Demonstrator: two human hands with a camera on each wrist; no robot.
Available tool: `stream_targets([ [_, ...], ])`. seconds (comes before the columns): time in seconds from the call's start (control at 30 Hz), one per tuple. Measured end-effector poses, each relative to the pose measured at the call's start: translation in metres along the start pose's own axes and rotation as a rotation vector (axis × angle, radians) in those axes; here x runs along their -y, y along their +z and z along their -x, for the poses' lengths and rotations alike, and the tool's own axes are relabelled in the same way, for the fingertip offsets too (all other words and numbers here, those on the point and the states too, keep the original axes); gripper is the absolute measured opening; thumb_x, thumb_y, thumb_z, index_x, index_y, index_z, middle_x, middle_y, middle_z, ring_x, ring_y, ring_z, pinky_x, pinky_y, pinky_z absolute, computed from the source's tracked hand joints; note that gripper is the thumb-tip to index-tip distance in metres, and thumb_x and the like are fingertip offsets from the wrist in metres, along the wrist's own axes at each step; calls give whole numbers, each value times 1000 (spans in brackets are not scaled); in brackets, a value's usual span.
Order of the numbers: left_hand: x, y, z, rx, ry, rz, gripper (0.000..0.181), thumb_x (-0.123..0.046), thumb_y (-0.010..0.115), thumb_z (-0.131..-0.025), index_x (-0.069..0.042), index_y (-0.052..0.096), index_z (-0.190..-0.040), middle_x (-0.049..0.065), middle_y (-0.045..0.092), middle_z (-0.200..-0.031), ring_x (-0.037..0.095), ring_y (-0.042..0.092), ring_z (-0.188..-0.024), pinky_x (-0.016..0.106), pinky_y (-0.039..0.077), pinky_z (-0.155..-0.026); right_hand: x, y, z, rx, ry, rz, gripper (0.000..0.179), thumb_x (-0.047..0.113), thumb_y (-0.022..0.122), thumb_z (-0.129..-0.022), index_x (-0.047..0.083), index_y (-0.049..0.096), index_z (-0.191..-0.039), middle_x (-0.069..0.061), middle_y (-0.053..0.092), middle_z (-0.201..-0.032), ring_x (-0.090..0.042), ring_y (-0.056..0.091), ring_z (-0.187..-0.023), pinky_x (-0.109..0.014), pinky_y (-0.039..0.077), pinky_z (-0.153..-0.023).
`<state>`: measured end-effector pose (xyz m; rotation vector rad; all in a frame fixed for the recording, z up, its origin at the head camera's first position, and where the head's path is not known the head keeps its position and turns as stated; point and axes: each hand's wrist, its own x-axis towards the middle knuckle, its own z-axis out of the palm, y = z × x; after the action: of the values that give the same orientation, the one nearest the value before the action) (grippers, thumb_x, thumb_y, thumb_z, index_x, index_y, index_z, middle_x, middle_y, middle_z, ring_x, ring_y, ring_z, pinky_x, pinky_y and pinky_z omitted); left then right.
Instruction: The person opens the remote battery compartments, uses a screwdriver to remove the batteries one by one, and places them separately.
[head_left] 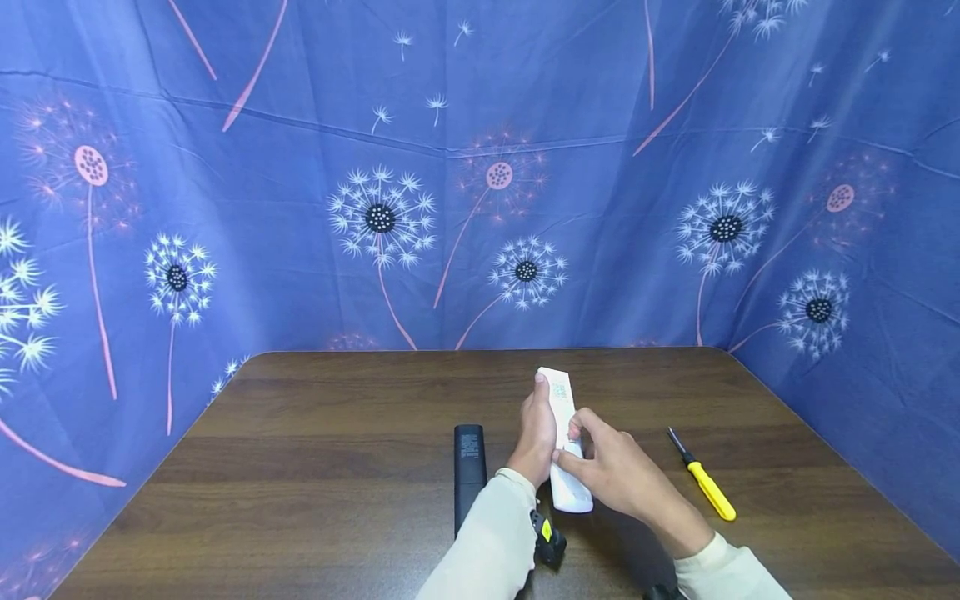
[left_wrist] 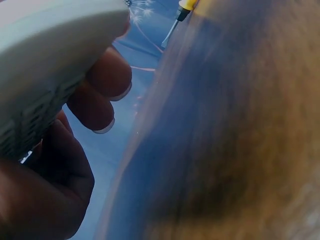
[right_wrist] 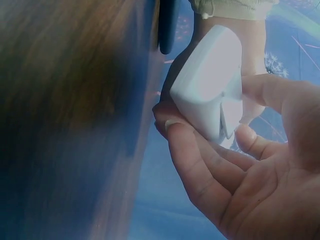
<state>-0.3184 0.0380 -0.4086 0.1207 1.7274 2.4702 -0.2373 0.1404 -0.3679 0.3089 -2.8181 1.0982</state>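
Note:
My left hand (head_left: pixel 535 429) grips a white remote control (head_left: pixel 572 492) along its side, thumb near the far end. Its labelled back faces up in the head view. Rows of buttons show on its underside in the left wrist view, where left-hand fingers (left_wrist: pixel 107 75) curl beneath it. Over the middle of the back, my right hand (head_left: pixel 618 467) has thumb and index finger bent against the remote. A thin white flap, apparently the battery cover (right_wrist: pixel 231 117), stands slightly away from the body in the right wrist view, right-hand fingers close around it.
A black remote control (head_left: pixel 469 458) lies left of the hands, partly behind the left sleeve. To the right lies a screwdriver (head_left: pixel 708 487) with a yellow handle. Both are on the brown wooden table (head_left: pixel 315 467), with a blue dandelion-print curtain (head_left: pixel 300 292) behind.

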Motion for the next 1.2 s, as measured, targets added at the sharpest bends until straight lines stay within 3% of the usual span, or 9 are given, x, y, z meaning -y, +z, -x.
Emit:
stream_targets([
  [0.5,-1,-2,0,-2,12,-5,65,-57,24,-106,-6,58,-127,8,57,-85,18,55,-73,29,46,-68,1,2,0,-15,8,19,19,16,66,-96,13,49,-102,-2,56,-66,-13,53,-55,-29,43,-46],
  [0.7,-2,1,-1,1,60,2,63,-52,25,-108,-3,58,-130,10,59,-87,16,56,-72,28,47,-70,5,3,1,-105,11,198,13,21,66,-94,15,54,-96,-3,58,-68,-14,48,-54,-30,37,-47],
  [0.8,-3,1,-1,-10,73,5,62,-50,24,-108,-3,59,-128,13,61,-89,16,57,-72,28,47,-70,8,4,1,-164,-7,286,13,21,68,-92,16,57,-93,-3,60,-77,-15,49,-59,-32,38,-49],
  [0.87,-3,1,-2,-18,72,2,62,-51,24,-108,-3,59,-128,14,61,-89,16,57,-71,29,48,-70,10,5,0,-193,-25,323,12,20,70,-90,15,59,-92,-3,54,-73,-16,47,-59,-32,37,-48],
  [1.2,0,5,-3,-31,78,21,62,-53,26,-107,-5,59,-128,12,62,-86,16,59,-70,28,49,-66,10,8,1,-279,-17,341,12,16,71,-83,12,61,-88,2,52,-66,-15,46,-54,-32,36,-44],
])
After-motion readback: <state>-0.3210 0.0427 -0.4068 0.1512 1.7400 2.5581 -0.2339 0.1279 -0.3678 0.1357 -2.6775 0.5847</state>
